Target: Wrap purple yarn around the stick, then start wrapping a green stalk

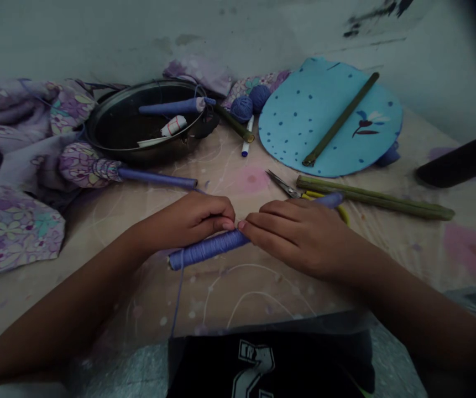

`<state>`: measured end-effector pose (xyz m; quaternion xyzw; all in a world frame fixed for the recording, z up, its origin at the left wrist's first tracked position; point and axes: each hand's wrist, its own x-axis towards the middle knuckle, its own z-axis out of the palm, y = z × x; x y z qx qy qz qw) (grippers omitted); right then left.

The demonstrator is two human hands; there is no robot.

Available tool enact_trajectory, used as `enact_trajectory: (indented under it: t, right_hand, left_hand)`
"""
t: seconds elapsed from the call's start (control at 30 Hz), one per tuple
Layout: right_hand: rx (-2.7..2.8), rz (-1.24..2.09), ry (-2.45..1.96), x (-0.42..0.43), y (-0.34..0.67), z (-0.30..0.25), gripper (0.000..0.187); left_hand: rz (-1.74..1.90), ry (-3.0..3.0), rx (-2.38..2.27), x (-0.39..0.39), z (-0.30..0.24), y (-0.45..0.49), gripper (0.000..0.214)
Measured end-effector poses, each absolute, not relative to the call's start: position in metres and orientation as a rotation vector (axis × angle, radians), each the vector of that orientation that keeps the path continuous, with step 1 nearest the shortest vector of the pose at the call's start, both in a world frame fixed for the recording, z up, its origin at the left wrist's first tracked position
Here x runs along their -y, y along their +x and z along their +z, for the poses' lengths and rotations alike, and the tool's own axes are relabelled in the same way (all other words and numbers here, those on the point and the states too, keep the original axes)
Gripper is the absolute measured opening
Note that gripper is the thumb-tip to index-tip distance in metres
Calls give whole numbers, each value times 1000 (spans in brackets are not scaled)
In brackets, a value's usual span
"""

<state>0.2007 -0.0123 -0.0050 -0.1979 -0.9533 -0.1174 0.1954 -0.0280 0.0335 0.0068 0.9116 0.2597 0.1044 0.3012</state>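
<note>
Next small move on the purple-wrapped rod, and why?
Probably draw the loose purple thread taut. It hangs slack from near the end of the purple-wrapped rod, while the left hand and right hand both hold the rod, so one could likely pinch the wrapping while the other takes up the slack. Tension there should help the closely laid turns stay tight.

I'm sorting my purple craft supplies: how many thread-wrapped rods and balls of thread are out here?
Purple thread-wrapped rods: 3 (one between the left hand and right hand, one in the metal bowl, one on the tablecloth)
Balls of purple thread: 2
Total: 5
</note>
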Motion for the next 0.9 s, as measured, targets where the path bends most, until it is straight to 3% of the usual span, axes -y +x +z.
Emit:
enact_trajectory:
  t: [0.2,0.37,0.5,0.7,0.9]
  right_hand:
    - [2609,-256,-532,6,204,-10,18]
    - [2537,-209,-492,8,204,-13,33]
    - [2457,-39,-470,6,205,-13,35]
    - [2345,162,-552,5,206,-14,41]
    - [2123,284,-720,12,205,-7,40]
  left_hand:
    - [532,2959,-562,-25,-1,-29,27]
    - [519,3183,-517,-24,-6,-32,30]
    - [395,3032,-588,-25,-10,-31,34]
    - [356,2639,-926,-20,-26,-25,21]
    - [225,2748,-963,-21,-27,-21,29]
